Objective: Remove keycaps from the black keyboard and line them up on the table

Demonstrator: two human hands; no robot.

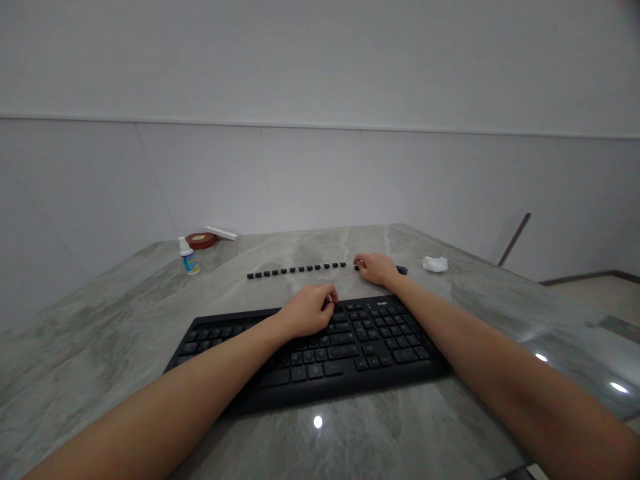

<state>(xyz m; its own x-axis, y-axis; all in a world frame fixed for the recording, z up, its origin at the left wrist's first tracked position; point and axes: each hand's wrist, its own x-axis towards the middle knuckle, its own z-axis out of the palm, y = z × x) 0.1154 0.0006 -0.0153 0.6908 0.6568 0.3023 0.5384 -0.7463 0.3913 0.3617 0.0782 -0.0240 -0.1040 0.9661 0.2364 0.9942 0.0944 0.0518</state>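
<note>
A black keyboard (pixel 345 350) lies on the grey marble-patterned table. Over its top row, right of the middle, is my left hand (pixel 311 310), fingers curled and thumb close to the index finger; whatever sits between the tips is hidden. Beyond the keyboard, a line of several small black keycaps (pixel 301 269) runs from left to right. At the right end of that line my right hand (pixel 377 269) is closed, its fingertips on one more black keycap (pixel 357 267). A dark object (pixel 401 270), partly covered by my right hand, lies just behind it; its kind is unclear.
A white spray bottle (pixel 189 257) with a blue and yellow label stands at the left. Behind it are a round red-brown case (pixel 201 241) and a white flat bar (pixel 221 233). A crumpled white cloth or tissue (pixel 435 264) lies at the right. A wall borders the table's back.
</note>
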